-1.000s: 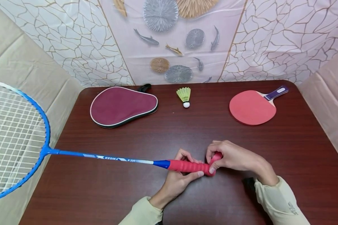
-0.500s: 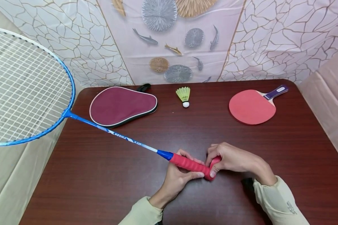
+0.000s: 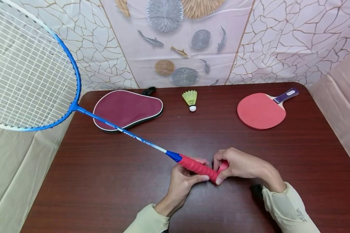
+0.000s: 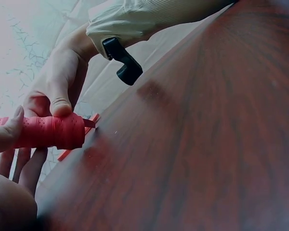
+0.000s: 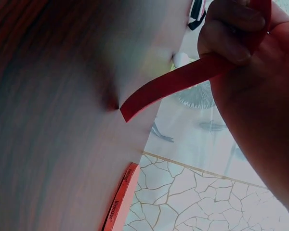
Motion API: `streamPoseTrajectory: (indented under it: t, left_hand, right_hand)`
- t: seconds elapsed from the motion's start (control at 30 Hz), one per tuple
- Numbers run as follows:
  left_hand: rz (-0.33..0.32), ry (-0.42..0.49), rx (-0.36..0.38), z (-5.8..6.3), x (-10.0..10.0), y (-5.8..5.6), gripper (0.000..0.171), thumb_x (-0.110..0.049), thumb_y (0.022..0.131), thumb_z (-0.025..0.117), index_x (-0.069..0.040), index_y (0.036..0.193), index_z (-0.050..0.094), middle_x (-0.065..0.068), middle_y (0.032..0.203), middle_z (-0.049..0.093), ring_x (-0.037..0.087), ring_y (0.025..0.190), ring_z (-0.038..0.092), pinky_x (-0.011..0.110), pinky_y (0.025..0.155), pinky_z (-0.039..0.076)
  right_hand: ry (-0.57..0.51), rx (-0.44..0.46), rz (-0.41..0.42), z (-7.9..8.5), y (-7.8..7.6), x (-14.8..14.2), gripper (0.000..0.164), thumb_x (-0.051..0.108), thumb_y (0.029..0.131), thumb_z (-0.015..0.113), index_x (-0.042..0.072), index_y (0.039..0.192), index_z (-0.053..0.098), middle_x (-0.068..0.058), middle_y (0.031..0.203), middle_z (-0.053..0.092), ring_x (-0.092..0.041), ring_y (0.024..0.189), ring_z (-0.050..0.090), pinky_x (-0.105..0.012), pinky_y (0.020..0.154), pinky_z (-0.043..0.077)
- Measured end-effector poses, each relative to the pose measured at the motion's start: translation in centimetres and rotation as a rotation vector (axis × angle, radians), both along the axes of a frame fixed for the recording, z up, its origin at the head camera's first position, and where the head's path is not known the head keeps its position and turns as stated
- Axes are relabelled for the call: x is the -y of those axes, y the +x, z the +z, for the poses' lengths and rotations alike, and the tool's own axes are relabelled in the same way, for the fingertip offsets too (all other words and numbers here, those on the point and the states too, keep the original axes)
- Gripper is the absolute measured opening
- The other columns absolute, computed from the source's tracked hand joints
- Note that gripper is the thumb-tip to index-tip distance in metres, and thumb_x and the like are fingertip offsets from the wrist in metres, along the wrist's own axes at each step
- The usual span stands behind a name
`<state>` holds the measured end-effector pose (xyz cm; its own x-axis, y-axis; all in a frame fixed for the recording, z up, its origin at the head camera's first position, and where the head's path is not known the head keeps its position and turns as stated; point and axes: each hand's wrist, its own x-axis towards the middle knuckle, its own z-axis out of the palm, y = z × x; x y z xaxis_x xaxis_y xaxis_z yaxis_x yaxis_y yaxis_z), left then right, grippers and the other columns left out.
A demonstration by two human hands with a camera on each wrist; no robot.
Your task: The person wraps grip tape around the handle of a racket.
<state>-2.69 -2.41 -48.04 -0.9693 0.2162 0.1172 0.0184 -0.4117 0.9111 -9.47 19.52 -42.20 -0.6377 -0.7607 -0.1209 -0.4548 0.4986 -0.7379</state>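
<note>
My left hand (image 3: 179, 183) holds a blue badminton racket (image 3: 93, 115) by its handle, thumb along the near side. Red grip tape (image 3: 195, 165) is wound around that handle in ridged turns. At the butt end my right hand (image 3: 245, 163) pinches the tape, its thumb right at the wound edge. A flat tail of red tape (image 5: 168, 84) hangs out of the curled right fingers in the right wrist view. From the left wrist view, the right thumb (image 4: 61, 107) rests on the wrapped handle end. The racket head (image 3: 26, 74) rises toward the upper left, partly out of frame.
A maroon paddle case (image 3: 128, 108) lies at the back left of the brown table (image 3: 105, 194), behind the racket shaft. A yellow shuttlecock (image 3: 191, 99) stands at the back middle, a red table tennis paddle (image 3: 261, 110) at the back right.
The racket has tilted: its head has swung upward on the left, and the shaft now crosses in front of the case. Both hands stay close together at the handle's end.
</note>
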Motion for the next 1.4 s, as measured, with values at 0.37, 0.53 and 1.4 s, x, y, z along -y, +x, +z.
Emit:
streamPoseTrajectory:
  t: [0.37,0.53,1.4]
  left_hand:
    - [-0.019,-0.088,-0.205,-0.1,0.0,-0.1,0.067,0.016,0.084,0.067,-0.002,0.143,0.043,0.022,0.117,0.066,0.036,0.110,0.062,0.039,0.094,0.051]
    - [-0.080,-0.031,-0.281,-0.2,-0.1,0.1,0.073,0.020,0.085,0.061,0.001,0.145,0.025,0.032,0.120,0.057,0.042,0.109,0.060,0.045,0.086,0.054]
    - [-0.025,0.028,-0.202,0.0,-0.5,0.1,0.039,0.012,0.088,0.065,0.005,0.114,0.038,0.029,0.107,0.063,0.044,0.103,0.063,0.037,0.085,0.055]
  right_hand:
    - [-0.005,0.005,-0.048,0.0,0.2,0.2,0.047,0.043,0.063,0.091,0.024,0.075,0.050,0.013,0.059,0.045,-0.002,0.054,0.041,-0.018,0.046,0.030]
    - [0.008,-0.013,-0.020,-0.4,0.3,0.6,0.050,0.040,0.064,0.092,0.022,0.073,0.047,0.013,0.059,0.043,-0.001,0.054,0.039,-0.018,0.047,0.029]
    - [-0.003,0.062,0.008,0.0,0.2,-0.6,0.035,0.038,0.071,0.088,0.029,0.084,0.057,0.011,0.072,0.057,-0.004,0.064,0.048,-0.019,0.053,0.038]
